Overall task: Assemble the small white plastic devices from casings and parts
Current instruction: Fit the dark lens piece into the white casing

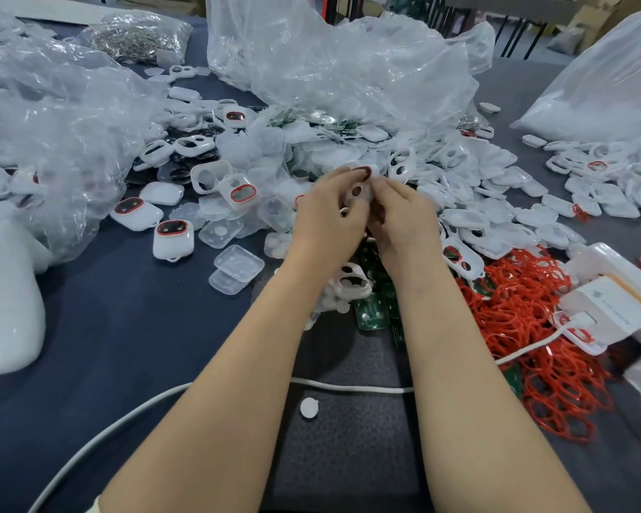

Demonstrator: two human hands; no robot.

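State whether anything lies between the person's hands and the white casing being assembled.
Nothing visible does. The left hand and the right hand both grip the white casing directly, holding it between them. A red ring sits at its top edge, under the left hand's fingertips.

White, red and green on a dark blue-grey table (126,327).
Loose casings (456,157) at upper right are white; the casing (364,194) at centre is white with a red rim. Finished devices (173,246) at left are white with red-edged dark windows. Rings (526,327) at lower right are red, boards (372,312) green, the cable (348,387) white, bags (348,68) clear.
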